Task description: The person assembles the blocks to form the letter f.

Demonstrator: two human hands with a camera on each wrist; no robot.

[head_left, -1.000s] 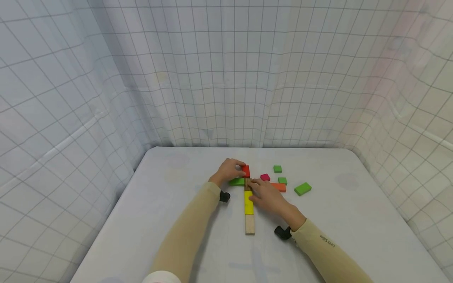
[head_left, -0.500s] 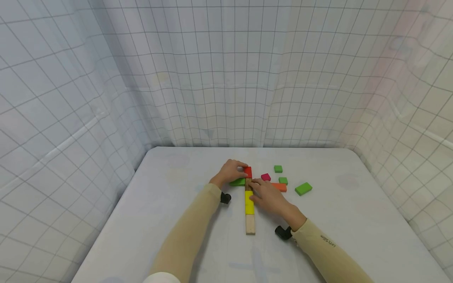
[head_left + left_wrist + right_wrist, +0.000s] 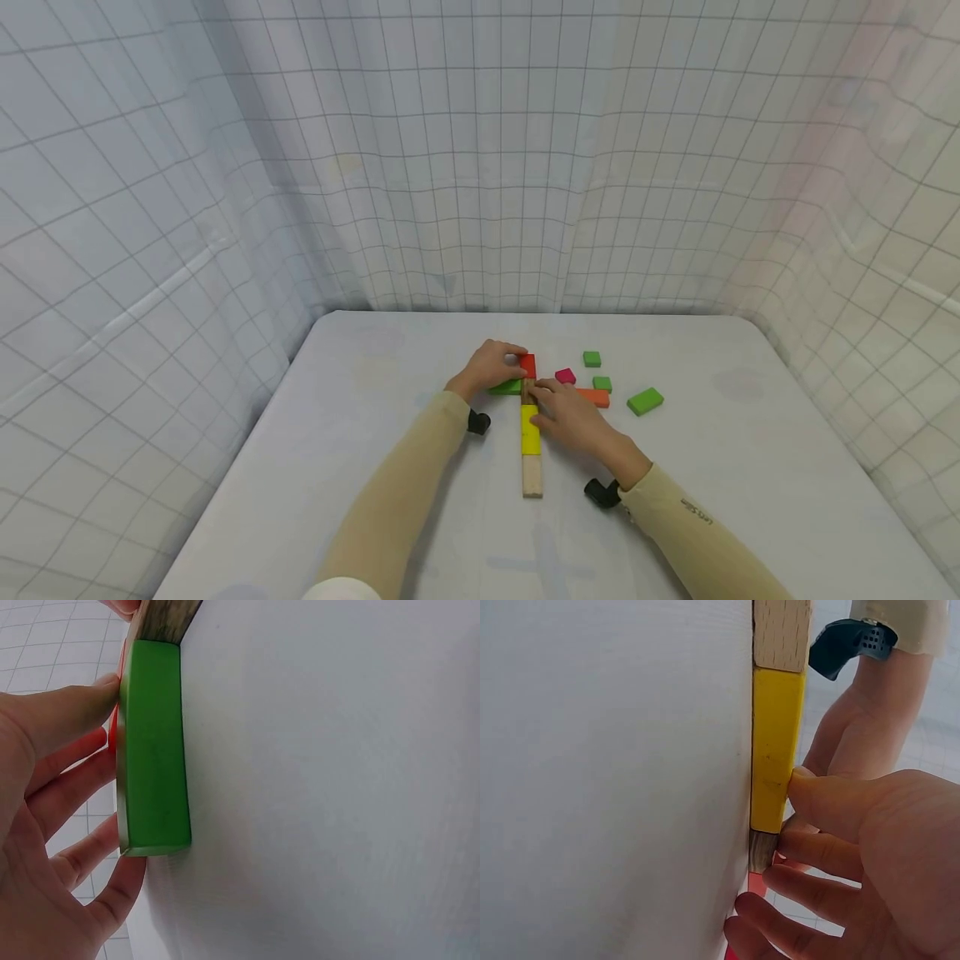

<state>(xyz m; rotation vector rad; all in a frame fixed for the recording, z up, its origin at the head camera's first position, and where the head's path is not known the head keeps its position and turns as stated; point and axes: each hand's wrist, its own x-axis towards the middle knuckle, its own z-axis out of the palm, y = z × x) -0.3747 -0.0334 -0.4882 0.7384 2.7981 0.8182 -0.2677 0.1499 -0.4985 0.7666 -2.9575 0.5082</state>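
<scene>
At the far end of a straight row on the table, my left hand (image 3: 489, 367) pinches a red block (image 3: 529, 363) between thumb and fingers. The red block meets a dark brown block (image 3: 527, 399), followed by a yellow section (image 3: 530, 437) and a pale wooden block (image 3: 532, 477) nearest me. A green block (image 3: 156, 750) extends left from the brown one, under the left hand. My right hand (image 3: 572, 417) lies along the row's right side. Its thumb touches the yellow section and its fingertips rest at the brown block, as the right wrist view (image 3: 832, 862) shows.
Right of the row lie an orange block (image 3: 597, 398), partly behind the right hand, and a small pink block (image 3: 566, 377). Two small green blocks (image 3: 592, 359) and a longer green block (image 3: 646, 402) lie further right. Gridded white curtains (image 3: 480, 167) surround the table (image 3: 360, 500).
My left hand has nudged the red block slightly right and toward me, so it now lines up with the brown block. The right hand has stayed in place.
</scene>
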